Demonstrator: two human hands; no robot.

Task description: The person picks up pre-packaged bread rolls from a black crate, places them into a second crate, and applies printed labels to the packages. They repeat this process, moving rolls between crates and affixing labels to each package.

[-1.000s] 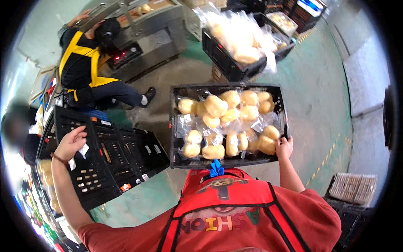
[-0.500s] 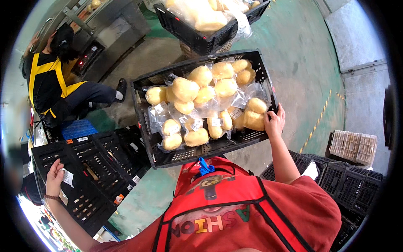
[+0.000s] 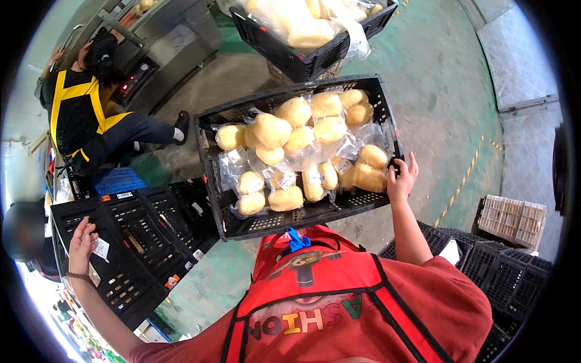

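I am carrying the black crate of bagged buns (image 3: 242,221) with my right hand (image 3: 402,178) gripping its rim; my left hand (image 3: 82,245), fingers loosely spread, is resting on an empty black crate (image 3: 130,242). Setting it down squarely probably comes next.

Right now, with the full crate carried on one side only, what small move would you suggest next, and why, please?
Probably bring the left hand across to the black crate. Only the right hand grips its rim, the crate rests against the chest, loaded with bagged yellow loaves, while the left hand rests on the empty crate stack.
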